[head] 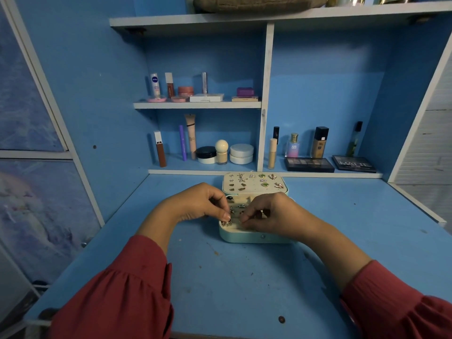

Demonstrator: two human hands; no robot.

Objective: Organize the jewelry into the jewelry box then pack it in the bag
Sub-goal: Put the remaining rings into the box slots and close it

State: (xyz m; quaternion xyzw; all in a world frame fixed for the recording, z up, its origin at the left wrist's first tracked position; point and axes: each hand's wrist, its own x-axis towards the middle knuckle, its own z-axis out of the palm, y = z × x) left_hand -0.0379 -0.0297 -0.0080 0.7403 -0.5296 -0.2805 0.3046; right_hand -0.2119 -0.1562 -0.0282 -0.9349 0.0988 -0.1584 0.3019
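Both hands work over the open jewelry box (247, 237), which lies on the blue desk (244, 277) in front of the shelves. The left hand (195, 204) has its fingers curled, and its fingertips pinch a small ring (226, 222) at the front left corner of the box tray. The right hand (271, 216) is curled too, with its fingertips down in the tray; it seems to pinch a small piece, but I cannot tell what it holds. The lid (254, 183) of the box stands open at the back, and several pairs of earrings (265, 184) are pinned on its inner side. Some more rings (241, 206) sit in the tray slots between the two hands. On the top shelf lies a brown bag (256, 3). Cosmetics (208, 152) stand on the lower shelves behind the box.
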